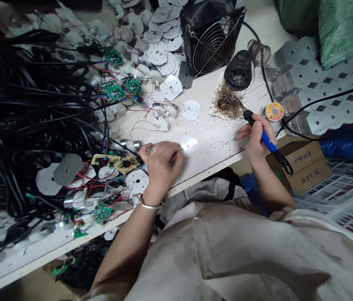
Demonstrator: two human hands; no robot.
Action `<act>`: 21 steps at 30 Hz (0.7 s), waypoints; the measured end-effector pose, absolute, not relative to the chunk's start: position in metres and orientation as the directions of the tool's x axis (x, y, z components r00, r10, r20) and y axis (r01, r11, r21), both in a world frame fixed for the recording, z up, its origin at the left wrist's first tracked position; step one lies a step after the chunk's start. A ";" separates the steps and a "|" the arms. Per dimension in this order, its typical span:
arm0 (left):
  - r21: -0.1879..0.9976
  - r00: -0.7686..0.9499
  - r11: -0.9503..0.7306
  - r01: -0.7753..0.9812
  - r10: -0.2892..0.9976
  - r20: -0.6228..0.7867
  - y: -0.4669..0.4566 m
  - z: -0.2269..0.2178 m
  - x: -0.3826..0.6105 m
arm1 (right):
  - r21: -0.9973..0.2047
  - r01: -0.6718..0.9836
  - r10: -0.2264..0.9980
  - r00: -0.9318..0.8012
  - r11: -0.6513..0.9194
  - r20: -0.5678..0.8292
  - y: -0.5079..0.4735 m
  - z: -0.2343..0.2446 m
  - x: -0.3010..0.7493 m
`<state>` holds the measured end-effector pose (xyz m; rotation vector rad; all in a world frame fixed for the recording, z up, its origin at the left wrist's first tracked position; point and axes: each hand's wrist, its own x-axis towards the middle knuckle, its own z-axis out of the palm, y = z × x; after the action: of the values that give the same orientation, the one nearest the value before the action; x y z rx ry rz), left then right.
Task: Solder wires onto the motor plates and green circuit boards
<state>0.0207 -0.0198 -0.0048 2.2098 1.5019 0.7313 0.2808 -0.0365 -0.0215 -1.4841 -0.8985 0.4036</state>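
A loose coat [242,251] of pale cream cloth is worn, and it is seen at six o'clock. A small round button [197,216] is seen on its front, by a long fold. A wide left sleeve [151,271] is seen too. A shiny silver bangle [150,205] is worn at the wrist of the left hand [160,171], and a thin silver ring [152,150] is worn on one finger.

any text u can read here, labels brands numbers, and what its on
Solder spool: yellow label, print too small to read
Cardboard box: dark Chinese characters on two faces, too blurred to quote
Green circuit board: markings too small to read
White printed sheets: coloured bars, no legible words
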 end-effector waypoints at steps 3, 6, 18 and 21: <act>0.565 0.277 -0.333 0.755 0.943 0.185 -0.020 -0.006 0.022 | -0.964 0.237 0.772 0.587 0.125 0.244 -0.055 -0.017 0.264; 0.572 0.251 -0.290 0.767 0.957 0.147 -0.019 -0.008 0.023 | -0.985 0.138 0.864 0.478 0.106 0.160 -0.075 -0.016 0.242; 0.579 0.273 -0.224 0.784 0.962 0.002 0.002 -0.004 0.026 | -0.998 0.058 0.950 0.308 0.032 0.048 -0.080 -0.015 0.220; 0.573 0.324 -0.243 0.783 0.945 -0.042 0.010 0.000 0.026 | -0.997 0.082 0.961 0.277 -0.007 0.016 -0.079 -0.013 0.219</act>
<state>0.0261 0.0103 -0.0001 2.0959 1.5180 0.4305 0.2194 -0.0792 -0.0133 -1.3852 -1.0584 0.9558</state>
